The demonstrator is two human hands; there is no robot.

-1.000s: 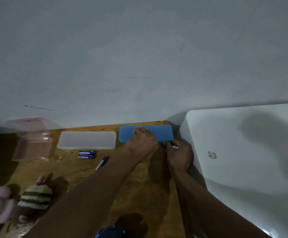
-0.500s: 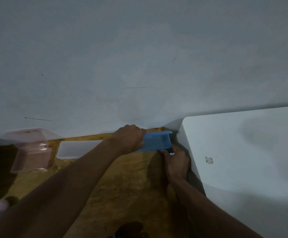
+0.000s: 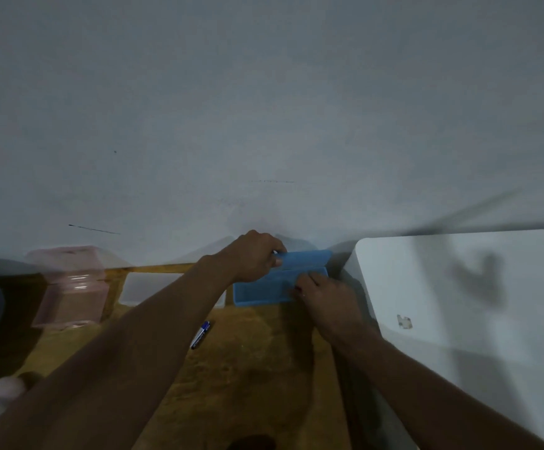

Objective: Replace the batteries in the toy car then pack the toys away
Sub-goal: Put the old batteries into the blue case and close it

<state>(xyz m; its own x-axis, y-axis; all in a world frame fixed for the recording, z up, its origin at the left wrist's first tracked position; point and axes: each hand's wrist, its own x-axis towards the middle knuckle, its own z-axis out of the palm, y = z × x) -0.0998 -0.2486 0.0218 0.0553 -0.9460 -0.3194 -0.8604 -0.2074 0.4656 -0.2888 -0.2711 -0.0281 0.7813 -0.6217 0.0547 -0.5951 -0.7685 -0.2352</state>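
Your hands are at the blue case [image 3: 261,292] with its lid [image 3: 306,259] lifted.
Your left hand [image 3: 254,254] grips the lid's left end, tilting it up toward the wall. Your right hand [image 3: 326,297] has its fingers at the case's right front edge; whether they pinch anything is unclear. Left of the case lies a clear flat case [image 3: 144,289], and further left a pink box [image 3: 69,287]. A battery [image 3: 201,334] lies on the wooden table [image 3: 248,368] near the case's front left corner.

A pale grey wall [image 3: 264,108] fills most of what I see, with a thin dark streak [image 3: 93,229] low on its left. Below it lies a wooden tabletop [image 3: 248,368]. A smooth white unit [image 3: 475,303] stands just beside it on my right, bearing a small scuff [image 3: 404,321].
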